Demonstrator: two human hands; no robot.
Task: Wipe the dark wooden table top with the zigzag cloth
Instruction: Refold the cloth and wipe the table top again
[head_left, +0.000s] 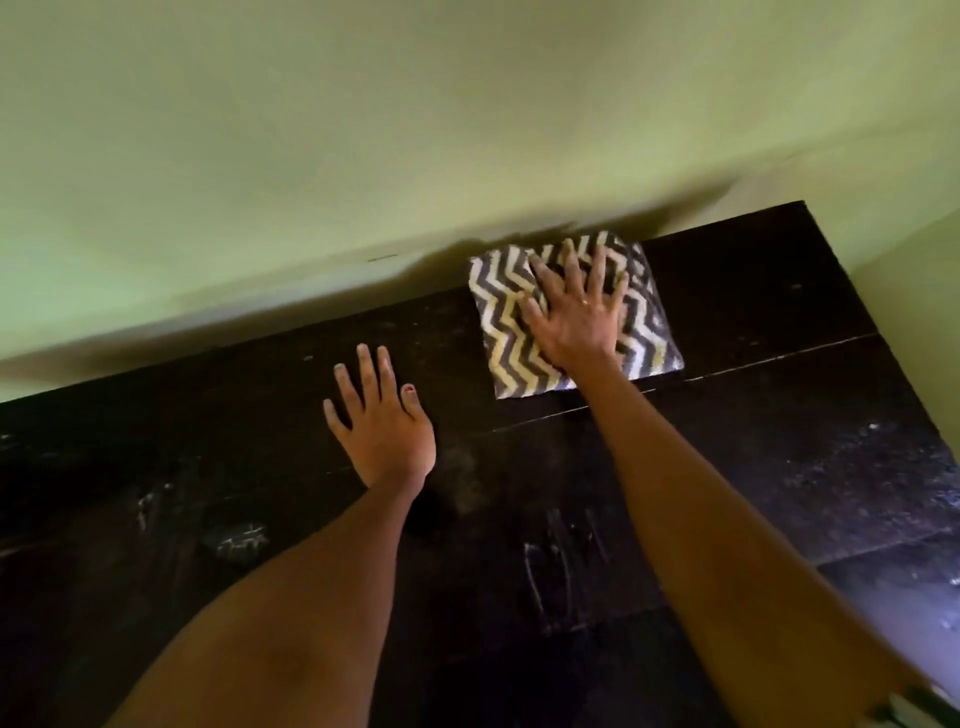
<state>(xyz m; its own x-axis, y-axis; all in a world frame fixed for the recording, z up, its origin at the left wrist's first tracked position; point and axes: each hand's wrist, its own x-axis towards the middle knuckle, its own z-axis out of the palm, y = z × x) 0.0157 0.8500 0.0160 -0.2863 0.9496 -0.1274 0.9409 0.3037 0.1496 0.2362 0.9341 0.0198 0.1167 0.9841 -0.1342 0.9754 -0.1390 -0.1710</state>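
Dim, warm indoor light, soft dark shadow on the green wall (467, 130) behind the table top (753, 312), faint bluish sheen at the table's lower right corner, slight overall softness, wide-angle bending of straight edges, darker foreground.

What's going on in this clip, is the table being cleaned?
Yes. A person presses the right hand, fingers spread flat, on a folded zigzag cloth at the far edge of the dark wooden table top, by the green wall. The left hand rests flat on the bare wood. Pale dusty smudges remain nearer the camera.
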